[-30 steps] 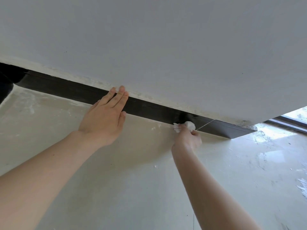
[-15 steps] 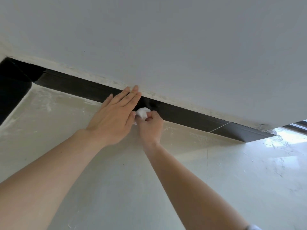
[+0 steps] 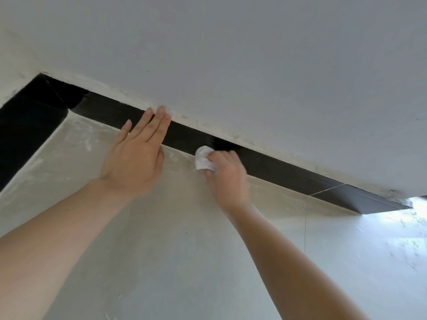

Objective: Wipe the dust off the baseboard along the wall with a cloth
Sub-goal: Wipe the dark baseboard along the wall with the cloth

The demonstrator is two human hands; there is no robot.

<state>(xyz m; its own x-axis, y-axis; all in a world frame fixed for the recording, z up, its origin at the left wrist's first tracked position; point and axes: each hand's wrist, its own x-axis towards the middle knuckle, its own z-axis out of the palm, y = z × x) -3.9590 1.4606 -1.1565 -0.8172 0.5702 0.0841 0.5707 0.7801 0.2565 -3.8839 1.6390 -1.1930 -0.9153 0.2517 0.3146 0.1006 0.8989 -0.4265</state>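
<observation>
A black baseboard (image 3: 284, 168) runs along the foot of the white wall (image 3: 254, 65), slanting down to the right. My right hand (image 3: 227, 179) grips a small crumpled white cloth (image 3: 203, 160) and holds it against the baseboard's lower edge where it meets the floor. My left hand (image 3: 136, 155) lies flat with straight fingers, fingertips resting on the baseboard and wall edge to the left of the cloth.
The pale tiled floor (image 3: 184, 262) carries dusty white smears near the baseboard. At the far left the baseboard turns a corner (image 3: 34, 116). The baseboard ends at the right by a bright opening (image 3: 416, 206).
My right hand swept the cloth left along the baseboard until it met my left hand, then drew back a little to the right. The view shifted, showing the left corner.
</observation>
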